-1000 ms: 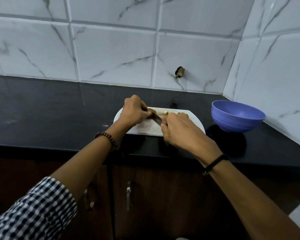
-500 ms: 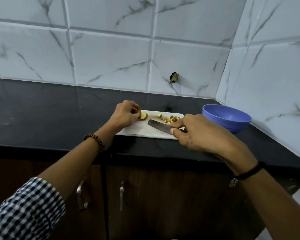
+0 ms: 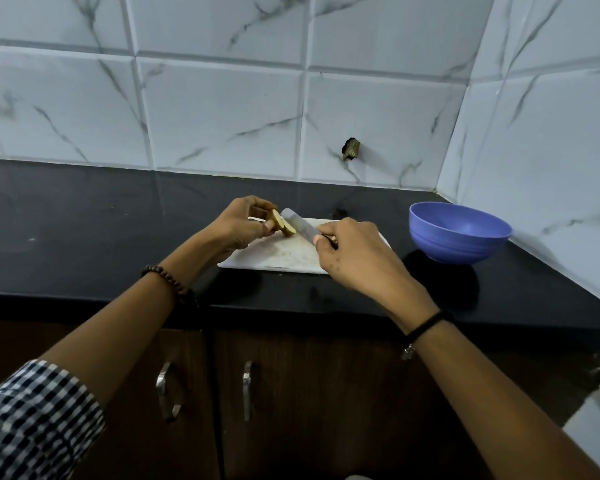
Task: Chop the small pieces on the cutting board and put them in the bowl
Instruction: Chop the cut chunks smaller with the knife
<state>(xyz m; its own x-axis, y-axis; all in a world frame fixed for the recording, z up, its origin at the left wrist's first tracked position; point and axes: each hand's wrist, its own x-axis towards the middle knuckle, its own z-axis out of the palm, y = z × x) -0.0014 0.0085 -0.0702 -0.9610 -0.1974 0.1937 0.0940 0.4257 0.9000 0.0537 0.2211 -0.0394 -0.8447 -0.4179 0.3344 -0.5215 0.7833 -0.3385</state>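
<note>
Piece in hand: small tan-yellow piece (image 3: 282, 226) pinched at the left hand's fingertips, held just above the far-left corner of the cutting board (image 3: 284, 258), not resting flat on it as far as can be told.
Long axis: piece appears to run from upper left to lower right, its free end pointing toward the blade; its exact shape is too small to read.
Knife: blade (image 3: 298, 227) slants from its tip beside the piece down to the right hand, so tip and piece look to be touching or just beside each other.
Key relation: piece lies to the left of the blade and ahead of both hands; the left hand is the nearer one and owns it, the right brings the edge across.
Left hand (image 3: 240, 225): fingers closed on the piece, wrist bent inward, forearm reaching in from the lower left.
Right hand (image 3: 352, 254): closed around the knife handle, which it hides; knuckles up, over the board's right half.
Hands together or apart: near each other, bridged by the blade, not touching.
Other pieces: any already chopped are hidden behind the right hand.
Bowl (image 3: 459, 233): blue, on the black counter (image 3: 84, 237) right of the board, looks empty.
Stage, as judged: chopping under way, transfer not yet begun.
</note>
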